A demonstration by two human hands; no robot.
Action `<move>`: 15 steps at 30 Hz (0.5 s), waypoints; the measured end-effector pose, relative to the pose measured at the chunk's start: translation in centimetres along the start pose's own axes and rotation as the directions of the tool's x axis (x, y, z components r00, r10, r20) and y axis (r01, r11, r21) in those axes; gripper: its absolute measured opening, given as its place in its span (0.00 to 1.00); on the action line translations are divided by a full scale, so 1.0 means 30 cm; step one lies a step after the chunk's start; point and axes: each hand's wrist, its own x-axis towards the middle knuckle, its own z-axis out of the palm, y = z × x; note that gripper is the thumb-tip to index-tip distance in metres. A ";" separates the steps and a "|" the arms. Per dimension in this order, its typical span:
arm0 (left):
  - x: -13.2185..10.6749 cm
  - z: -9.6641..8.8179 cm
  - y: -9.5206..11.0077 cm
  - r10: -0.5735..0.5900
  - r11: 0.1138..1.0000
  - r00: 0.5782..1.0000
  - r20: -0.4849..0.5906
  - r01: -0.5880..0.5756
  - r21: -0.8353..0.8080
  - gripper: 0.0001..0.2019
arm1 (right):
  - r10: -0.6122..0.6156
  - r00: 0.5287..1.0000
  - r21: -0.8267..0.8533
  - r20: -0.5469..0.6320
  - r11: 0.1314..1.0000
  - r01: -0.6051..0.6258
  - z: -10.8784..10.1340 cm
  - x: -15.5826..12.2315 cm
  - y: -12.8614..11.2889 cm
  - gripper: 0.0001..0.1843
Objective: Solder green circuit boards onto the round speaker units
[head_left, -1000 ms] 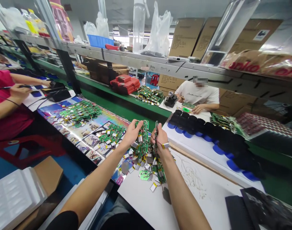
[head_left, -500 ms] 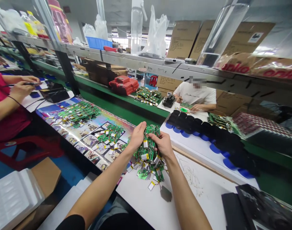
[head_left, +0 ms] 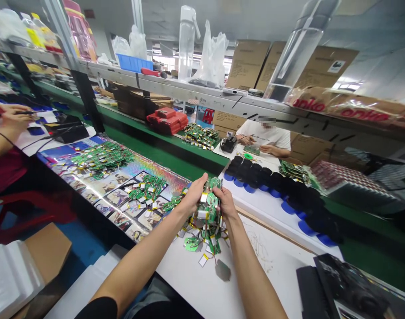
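My left hand (head_left: 193, 196) and my right hand (head_left: 225, 202) press together on a bundle of small green circuit boards (head_left: 209, 208) with silver batteries and wires hanging from it. Both hands are closed around the bundle, held just above a loose pile of the same boards (head_left: 202, 237) on the white table (head_left: 271, 266). One round green board (head_left: 192, 244) and a dark round disc (head_left: 222, 270) lie on the table below.
More green boards (head_left: 102, 156) lie on a glossy picture sheet (head_left: 149, 170) to the left. Black and blue round caps (head_left: 271, 181) line a white tray to the right. A person in red (head_left: 3, 137) works at left, another in white (head_left: 267, 137) across the green bench.
My hands came together from apart, squeezing the boards into one tight bundle and lowering it toward the pile. The view has tilted slightly.
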 end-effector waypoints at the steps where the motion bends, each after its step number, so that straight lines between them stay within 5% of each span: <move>1: 0.003 0.007 -0.002 0.007 1.000 1.000 -0.008 -0.007 -0.011 0.34 | -0.001 1.000 -0.002 0.011 1.000 0.001 -0.008 -0.001 0.001 0.33; 6: 0.031 0.022 0.005 0.172 0.984 0.975 -0.140 -0.177 -0.019 0.34 | 0.003 0.997 -0.074 0.071 0.997 0.002 -0.042 -0.032 -0.037 0.35; 11: 0.080 0.008 0.076 0.425 0.897 0.835 -0.349 -0.441 0.037 0.29 | 0.013 0.984 -0.255 0.177 0.966 0.034 -0.017 -0.084 -0.089 0.24; 15: 0.113 -0.001 0.129 0.482 0.855 0.767 -0.423 -0.517 0.036 0.26 | -0.121 0.984 -0.371 0.131 0.915 0.162 0.024 -0.092 -0.095 0.21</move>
